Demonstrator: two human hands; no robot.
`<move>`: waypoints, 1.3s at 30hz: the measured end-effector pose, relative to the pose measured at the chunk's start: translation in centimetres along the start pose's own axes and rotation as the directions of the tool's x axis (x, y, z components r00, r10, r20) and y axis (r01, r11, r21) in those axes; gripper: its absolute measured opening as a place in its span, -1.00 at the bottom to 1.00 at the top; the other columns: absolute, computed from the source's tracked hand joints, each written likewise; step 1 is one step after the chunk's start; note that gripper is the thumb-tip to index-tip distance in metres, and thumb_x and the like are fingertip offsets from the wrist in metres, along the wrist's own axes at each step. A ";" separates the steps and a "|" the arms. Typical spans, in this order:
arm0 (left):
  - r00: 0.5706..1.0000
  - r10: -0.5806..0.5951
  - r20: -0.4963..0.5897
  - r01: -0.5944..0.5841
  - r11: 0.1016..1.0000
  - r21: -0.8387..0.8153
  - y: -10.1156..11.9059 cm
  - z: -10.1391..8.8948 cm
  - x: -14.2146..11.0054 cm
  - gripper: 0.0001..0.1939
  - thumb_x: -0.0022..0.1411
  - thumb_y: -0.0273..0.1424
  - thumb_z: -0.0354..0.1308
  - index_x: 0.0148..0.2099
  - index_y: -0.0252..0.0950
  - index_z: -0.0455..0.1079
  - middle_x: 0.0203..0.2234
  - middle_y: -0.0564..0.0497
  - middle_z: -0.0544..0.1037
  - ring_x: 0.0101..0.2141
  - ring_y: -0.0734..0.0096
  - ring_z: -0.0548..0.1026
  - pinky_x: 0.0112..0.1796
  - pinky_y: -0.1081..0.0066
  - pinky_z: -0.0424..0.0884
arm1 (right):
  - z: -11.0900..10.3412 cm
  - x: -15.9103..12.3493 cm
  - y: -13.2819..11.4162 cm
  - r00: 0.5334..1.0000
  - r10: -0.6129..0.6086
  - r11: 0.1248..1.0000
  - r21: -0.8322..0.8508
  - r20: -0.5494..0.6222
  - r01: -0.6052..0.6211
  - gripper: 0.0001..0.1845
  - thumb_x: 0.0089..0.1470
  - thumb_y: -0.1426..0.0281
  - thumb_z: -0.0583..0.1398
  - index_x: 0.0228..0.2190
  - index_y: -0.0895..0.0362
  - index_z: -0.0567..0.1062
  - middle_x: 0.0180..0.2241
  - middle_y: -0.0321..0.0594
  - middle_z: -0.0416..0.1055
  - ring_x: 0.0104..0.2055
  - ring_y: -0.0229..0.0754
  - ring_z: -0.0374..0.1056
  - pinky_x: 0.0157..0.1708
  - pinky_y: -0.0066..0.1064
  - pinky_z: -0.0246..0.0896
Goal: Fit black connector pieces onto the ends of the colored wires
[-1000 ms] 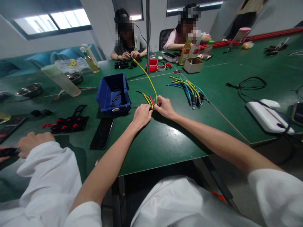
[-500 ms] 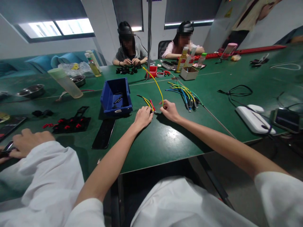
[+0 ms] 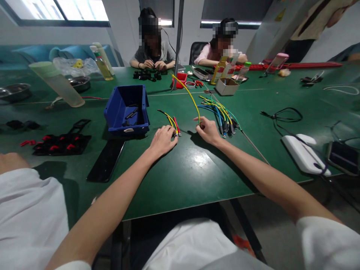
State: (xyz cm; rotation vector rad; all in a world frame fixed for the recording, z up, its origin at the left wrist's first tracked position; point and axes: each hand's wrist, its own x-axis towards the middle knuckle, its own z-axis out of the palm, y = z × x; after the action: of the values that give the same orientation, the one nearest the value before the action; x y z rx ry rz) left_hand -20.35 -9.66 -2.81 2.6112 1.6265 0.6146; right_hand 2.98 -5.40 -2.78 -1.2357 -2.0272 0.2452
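Observation:
A long yellow cable (image 3: 189, 90) is pinched in my right hand (image 3: 208, 131) and arches up and to the left from my closed fingers. My left hand (image 3: 162, 140) lies on the table, its thumb apart from the bent fingers. Right at its fingertips are a few short yellow cables (image 3: 169, 119) with metal ring lugs and a red-sleeved cable (image 3: 176, 125); the fingertips may be touching them. Just beyond my right hand lies a bundle of blue, yellow and green cables (image 3: 218, 108) with black sleeves and ring lugs.
A blue bin (image 3: 126, 129) with black parts stands left of my left hand, a black phone (image 3: 106, 161) before it. Farther left is a black tray with red pieces (image 3: 62, 144). A white device (image 3: 305, 154) lies right. People sit opposite and at my left.
My right hand has shifted slightly right and away from my left hand, with the yellow cable still in it. My left hand has drawn back a little from the lug ends. The view has turned.

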 end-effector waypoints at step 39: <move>1.000 0.012 0.009 -0.012 1.000 -0.015 -0.1 0.0 0.0 -0.85 0.29 -0.32 0.02 -0.15 -0.23 0.36 -0.17 -0.07 0.47 -0.15 0.22 0.40 -0.13 0.25 0.33 | -3.5 1.6 -0.2 0.902 0.325 0.676 -0.737 0.285 -0.011 -0.19 0.16 0.40 0.03 0.35 0.36 -0.14 -0.20 0.20 0.52 -0.21 0.14 0.47 -0.26 -0.24 0.22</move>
State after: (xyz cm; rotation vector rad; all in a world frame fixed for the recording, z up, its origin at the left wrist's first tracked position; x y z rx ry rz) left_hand -20.44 -9.56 -2.86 2.6112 1.5993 0.6112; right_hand 4.80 -4.84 0.61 -2.0109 -2.4651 -0.2953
